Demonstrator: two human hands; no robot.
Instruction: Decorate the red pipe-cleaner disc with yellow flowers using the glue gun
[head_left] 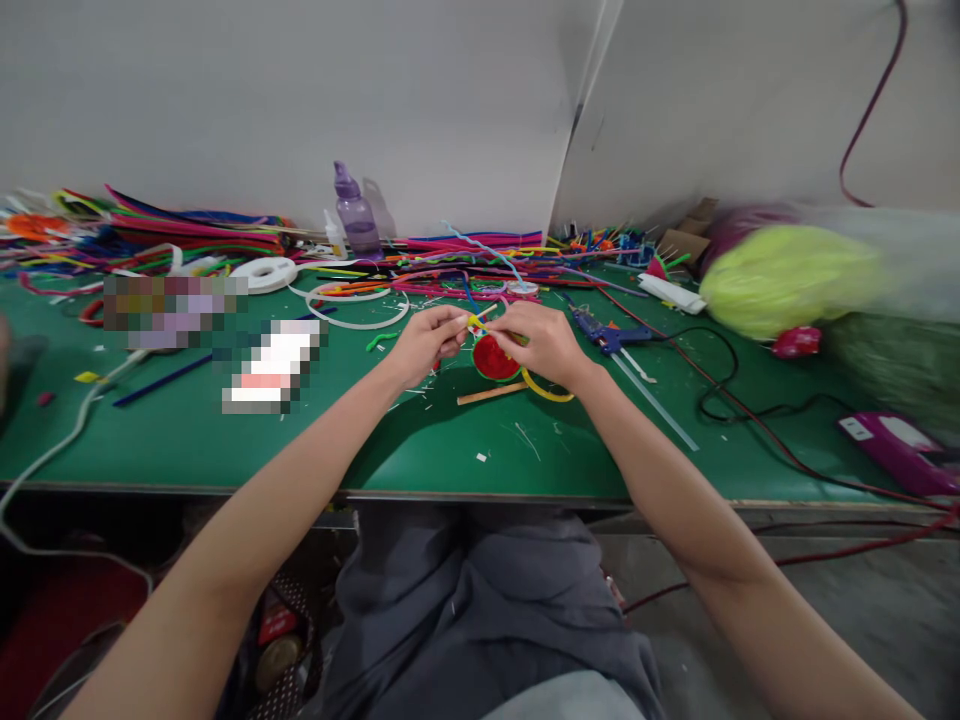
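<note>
Above the green table, my left hand (pixel 431 345) and my right hand (pixel 544 345) meet with fingertips pinched on a yellow pipe cleaner (pixel 475 322). Its yellow colour shows between the fingertips, and a yellow strand (pixel 551 393) curves out below my right hand; whether both are one piece I cannot tell. Just under the hands is a round red piece (pixel 495 357) with a green rim, partly covered by my right fingers. A thin tan stick (pixel 491 394) lies on the table below it.
Bundles of coloured pipe cleaners (pixel 202 220) line the wall, near a purple bottle (pixel 358 215) and a white tape roll (pixel 262 274). A blue glue gun (pixel 611 332) with a black cord lies right. Bagged yellow material (pixel 787 280) and a purple power strip (pixel 900 450) sit farther right.
</note>
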